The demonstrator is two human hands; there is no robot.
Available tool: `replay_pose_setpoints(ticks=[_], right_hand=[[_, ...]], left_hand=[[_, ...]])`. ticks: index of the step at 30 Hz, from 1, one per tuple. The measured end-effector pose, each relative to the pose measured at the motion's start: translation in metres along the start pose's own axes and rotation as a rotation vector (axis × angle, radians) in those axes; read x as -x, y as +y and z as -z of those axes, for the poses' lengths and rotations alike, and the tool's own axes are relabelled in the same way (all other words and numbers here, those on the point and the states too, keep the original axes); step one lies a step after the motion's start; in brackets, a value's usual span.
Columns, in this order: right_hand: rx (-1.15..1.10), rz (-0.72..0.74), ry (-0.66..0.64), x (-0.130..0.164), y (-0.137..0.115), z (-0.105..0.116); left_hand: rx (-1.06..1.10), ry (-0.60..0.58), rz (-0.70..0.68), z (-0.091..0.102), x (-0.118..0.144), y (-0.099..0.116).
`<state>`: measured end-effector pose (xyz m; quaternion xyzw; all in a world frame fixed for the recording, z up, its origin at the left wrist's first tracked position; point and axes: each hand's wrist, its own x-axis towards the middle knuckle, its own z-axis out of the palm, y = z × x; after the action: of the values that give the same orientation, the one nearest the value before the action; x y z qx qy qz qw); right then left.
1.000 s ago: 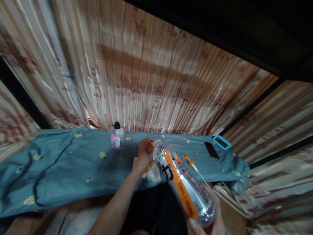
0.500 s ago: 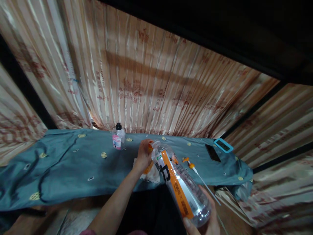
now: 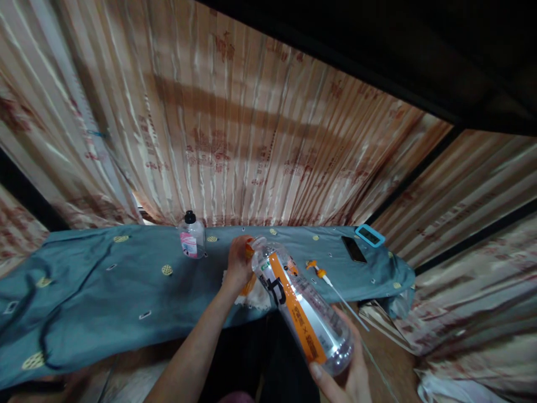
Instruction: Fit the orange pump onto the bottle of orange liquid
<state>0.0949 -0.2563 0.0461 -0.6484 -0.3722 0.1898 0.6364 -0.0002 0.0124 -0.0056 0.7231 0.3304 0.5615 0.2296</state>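
My right hand is wrapped around the base of a large clear plastic bottle with an orange and silver label. The bottle is tilted, its open mouth up and to the left by my left hand. My left fingers are closed around an orange container, mostly hidden by the hand, above a white cloth. The clear bottle's mouth meets the orange top there; I cannot tell whether they touch. An orange pump head with a long white tube lies right of the bottle, its tube reaching past the table edge.
A small clear bottle with black cap and pink label stands at left on the blue-green cloth-covered table. A dark phone and a blue-framed device lie at the right. Patterned curtains hang behind.
The view has shifted, so the table things appear slightly farther left. Both hands keep their holds on the clear bottle and the orange container, with little change between them.
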Motion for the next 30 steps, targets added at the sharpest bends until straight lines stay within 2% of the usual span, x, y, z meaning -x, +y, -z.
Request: replay_pose_setpoints(ticks=[7, 11, 17, 22, 30], right_hand=[[-0.035, -0.059, 0.021, 0.002, -0.002, -0.002], [-0.102, -0.109, -0.012, 0.002, -0.004, -0.004], [-0.094, -0.127, -0.024, 0.002, -0.01, -0.002], [0.017, -0.109, 0.022, 0.003, -0.01, -0.002], [0.0, -0.099, 0.043, 0.002, -0.013, -0.005]], left_hand=[[0.013, 0.009, -0.011, 0.002, 0.0, -0.005], [-0.002, 0.004, -0.004, 0.0, -0.001, -0.007], [-0.014, 0.051, 0.005, -0.002, -0.002, -0.004], [-0.007, -0.013, -0.008, 0.0, -0.005, 0.002], [-0.021, -0.038, -0.017, 0.004, -0.003, 0.007]])
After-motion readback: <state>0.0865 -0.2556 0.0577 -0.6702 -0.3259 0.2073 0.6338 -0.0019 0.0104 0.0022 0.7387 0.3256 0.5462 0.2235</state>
